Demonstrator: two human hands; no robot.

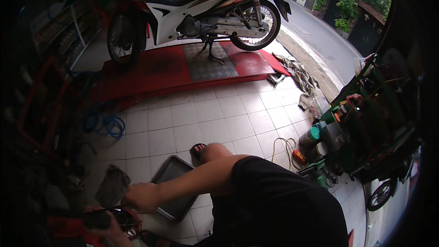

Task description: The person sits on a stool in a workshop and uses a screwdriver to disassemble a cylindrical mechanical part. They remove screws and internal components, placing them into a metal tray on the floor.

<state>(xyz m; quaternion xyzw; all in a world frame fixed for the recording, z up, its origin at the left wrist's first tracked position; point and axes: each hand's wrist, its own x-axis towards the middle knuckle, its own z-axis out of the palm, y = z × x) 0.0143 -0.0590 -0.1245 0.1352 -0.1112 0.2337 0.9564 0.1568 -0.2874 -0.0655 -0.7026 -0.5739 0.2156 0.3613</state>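
Note:
Down at the lower left, both my hands are close together over a red machine part (68, 228) in shadow. My right hand (142, 197) is closed in a fist near a thin dark strip; what it grips is hidden. My left hand (109, 231) lies lower, its fingers bent around a dark, rounded object (96, 220) whose kind I cannot make out. Just beyond my right hand is a crumpled grey rag (112, 185). A black, shallow tray (176, 178) rests on the tiles beside my right forearm, which partly covers it.
A white and red motorbike (215, 23) stands on a red lift platform (151, 71) ahead. Coiled blue hose (105, 123) lies at left. At right are a green tool rack (366, 91), containers (311, 135) and a loose cable (286, 144). Crumpled cloth (297, 71) lies near the street edge.

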